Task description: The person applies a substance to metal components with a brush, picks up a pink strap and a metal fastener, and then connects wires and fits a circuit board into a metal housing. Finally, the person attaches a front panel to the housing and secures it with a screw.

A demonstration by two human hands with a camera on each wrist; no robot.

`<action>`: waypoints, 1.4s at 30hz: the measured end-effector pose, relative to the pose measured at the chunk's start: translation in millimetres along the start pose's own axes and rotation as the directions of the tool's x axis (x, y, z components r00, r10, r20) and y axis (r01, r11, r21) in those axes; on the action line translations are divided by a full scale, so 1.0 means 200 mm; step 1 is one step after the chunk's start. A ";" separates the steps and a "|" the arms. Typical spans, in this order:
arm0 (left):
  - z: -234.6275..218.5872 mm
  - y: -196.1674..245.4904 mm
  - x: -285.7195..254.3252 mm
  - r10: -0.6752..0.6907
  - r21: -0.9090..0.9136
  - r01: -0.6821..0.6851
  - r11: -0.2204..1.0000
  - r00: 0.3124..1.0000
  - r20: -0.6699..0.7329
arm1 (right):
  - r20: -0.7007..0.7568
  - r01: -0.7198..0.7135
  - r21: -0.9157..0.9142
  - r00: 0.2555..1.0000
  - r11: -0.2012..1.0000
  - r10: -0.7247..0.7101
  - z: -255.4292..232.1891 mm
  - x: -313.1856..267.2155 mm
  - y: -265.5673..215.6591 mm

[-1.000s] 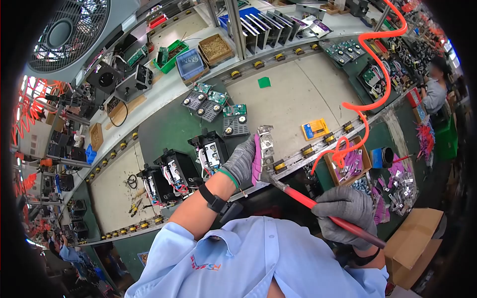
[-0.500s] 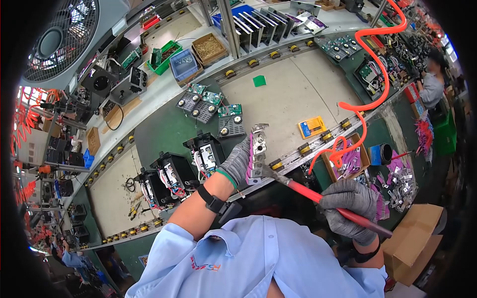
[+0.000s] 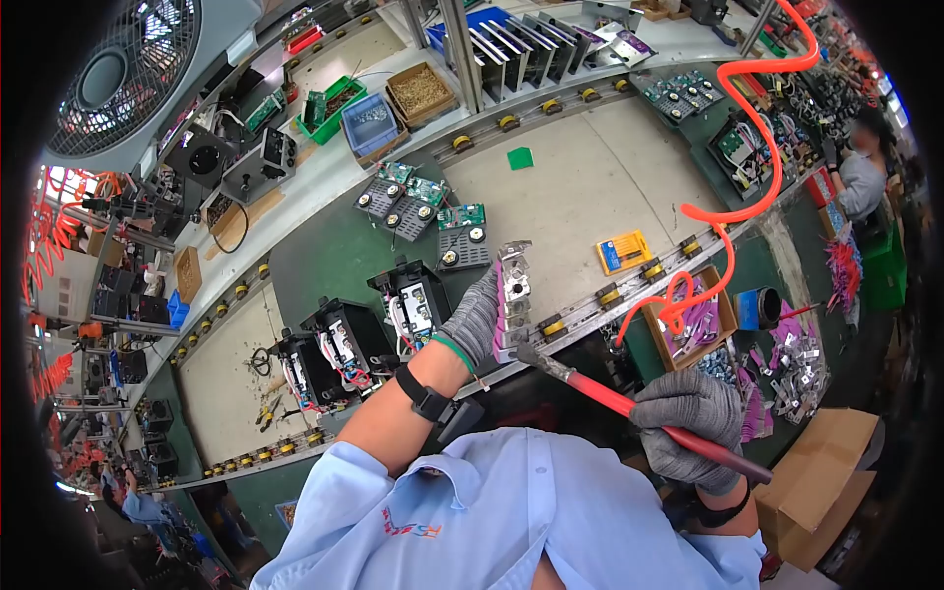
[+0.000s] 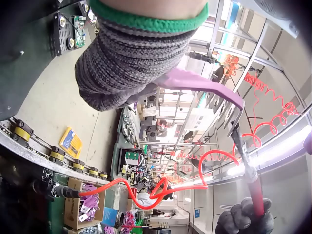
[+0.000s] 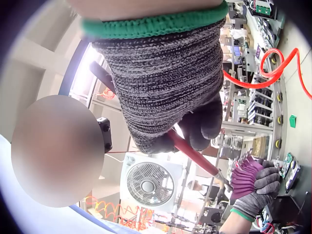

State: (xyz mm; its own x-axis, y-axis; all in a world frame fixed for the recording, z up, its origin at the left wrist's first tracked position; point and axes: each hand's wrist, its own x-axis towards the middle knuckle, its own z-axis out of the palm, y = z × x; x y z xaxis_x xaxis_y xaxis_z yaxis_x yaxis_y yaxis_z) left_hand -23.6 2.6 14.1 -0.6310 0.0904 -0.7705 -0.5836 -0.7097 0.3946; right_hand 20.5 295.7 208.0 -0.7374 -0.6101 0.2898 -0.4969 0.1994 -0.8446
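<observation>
At the bench (image 3: 590,187), the tool (image 3: 602,394) is gripped well behind its tip (image 3: 528,353) by the right hand (image 3: 688,425), presumably for reach; in the left hand (image 3: 472,321), the brackets (image 3: 512,295) are gripped stacked beside it, seemingly leaving their metal exposed.

The left hand (image 3: 472,326) and the right hand (image 3: 688,421) wear matt, ribbed grey knitted-cloth gloves (image 4: 131,63); the row of bent silver strips (image 3: 513,295) is shiny metal with smooth purple faces, and the long red-handled tool (image 3: 600,391) has a smooth grip and a dull, metal-looking shank (image 3: 553,367). Near is a creased light-blue cloth shirt (image 3: 482,501); on the right, a matt brown cardboard box (image 3: 821,462) and a glossy, smooth orange-red coiled hose (image 3: 767,67).
</observation>
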 end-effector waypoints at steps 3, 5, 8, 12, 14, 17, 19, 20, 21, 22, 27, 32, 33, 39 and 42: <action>0.01 0.00 -0.02 -0.067 -0.042 0.070 0.997 0.996 0.051 | 0.013 0.047 -0.091 0.999 0.995 -0.046 0.03 0.00 -0.01; 0.05 0.01 -0.06 -0.089 -0.064 0.094 0.994 0.993 0.075 | 0.021 0.024 -0.103 1.000 0.994 -0.022 0.00 0.00 -0.03; 0.10 0.03 -0.13 -0.114 -0.112 0.123 0.986 0.990 0.087 | 0.031 0.017 -0.096 0.999 0.995 -0.014 -0.01 -0.01 -0.04; 0.03 0.00 -0.05 -0.131 -0.114 0.152 0.982 0.975 0.178 | 0.047 -0.011 -0.067 0.999 0.998 0.014 0.03 0.00 -0.05; 0.02 0.00 -0.05 -0.123 -0.132 0.153 0.979 0.969 0.215 | 0.026 0.029 -0.146 0.999 0.989 -0.025 0.02 -0.03 0.01; 0.02 0.00 -0.07 -0.110 -0.148 0.150 0.977 0.962 0.252 | 0.024 0.057 -0.294 0.998 0.954 -0.052 -0.03 -0.06 0.02; 0.02 -0.01 -0.05 -0.109 -0.157 0.133 0.979 0.983 0.151 | -0.060 0.009 -0.075 0.998 0.997 -0.014 -0.05 -0.08 0.01; 0.01 -0.02 -0.04 -0.110 -0.156 0.133 0.979 0.982 0.152 | -0.054 -0.016 -0.054 0.998 0.998 0.013 -0.05 -0.08 -0.01; -0.01 -0.02 -0.04 -0.101 -0.123 0.133 0.983 0.967 0.232 | -0.057 -0.016 -0.056 0.998 0.998 0.013 -0.05 -0.08 -0.01; -0.02 -0.02 -0.05 -0.095 -0.089 0.129 0.988 0.946 0.311 | -0.045 -0.001 -0.065 0.999 0.998 -0.002 -0.05 -0.08 -0.01; 0.10 -0.02 -0.10 -0.020 -0.108 0.037 0.994 0.989 0.149 | -0.065 0.004 -0.246 0.998 0.969 -0.020 -0.06 -0.15 -0.03; -0.09 0.00 -0.09 0.033 -0.174 0.073 0.982 0.842 0.538 | -0.276 -0.181 0.188 0.934 0.965 0.228 -0.04 -0.32 -0.01; -0.07 -0.01 -0.12 0.081 -0.201 0.063 0.978 0.768 0.635 | -0.276 -0.197 0.302 0.919 0.933 0.283 -0.03 -0.33 -0.01; 0.02 -0.03 -0.10 -0.014 -0.181 0.201 0.963 0.706 0.708 | -0.156 -0.219 0.317 0.948 0.923 0.279 0.07 -0.30 -0.02; -0.01 -0.04 -0.07 -0.011 -0.158 0.140 0.978 0.780 0.625 | -0.099 -0.178 0.347 0.969 0.921 0.225 0.06 -0.24 -0.03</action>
State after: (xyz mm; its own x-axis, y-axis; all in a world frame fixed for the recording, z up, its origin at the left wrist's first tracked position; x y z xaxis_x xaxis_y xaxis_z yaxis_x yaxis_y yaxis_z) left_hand -9.6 6.3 21.2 -0.8058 0.5150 -0.2924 -0.5780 -0.7914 0.1991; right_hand 65.0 315.7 194.4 -0.8721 -0.4703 0.1353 -0.1670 0.0261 -0.9856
